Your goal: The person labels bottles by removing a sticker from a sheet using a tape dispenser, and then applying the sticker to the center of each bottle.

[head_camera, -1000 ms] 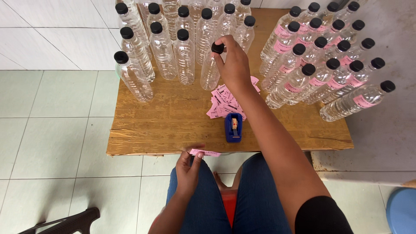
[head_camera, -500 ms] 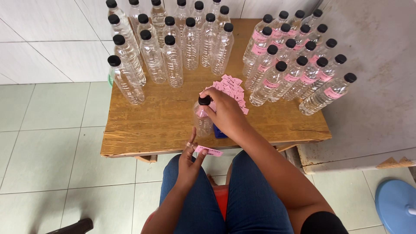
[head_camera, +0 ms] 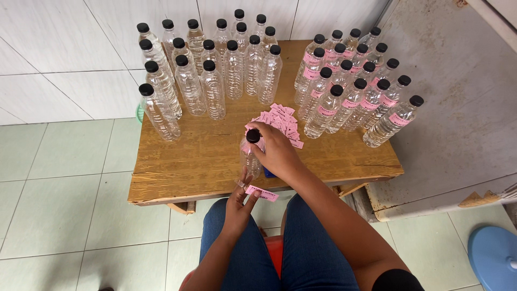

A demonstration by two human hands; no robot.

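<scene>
White wall tiles and pale floor tiles frame a low wooden table [head_camera: 188, 161]; right hand [head_camera: 277, 153] is wrapped around a clear black-capped bottle [head_camera: 250, 153] standing near the front edge; left hand [head_camera: 239, 202] pinches a pink label strip [head_camera: 262, 193] just below it, not yet on the bottle; labelled bottles [head_camera: 350, 89] crowd the right side, bare bottles [head_camera: 210, 70] wait on the left; roughly half done, by the look; loose pink labels [head_camera: 280, 119] lie between.
</scene>
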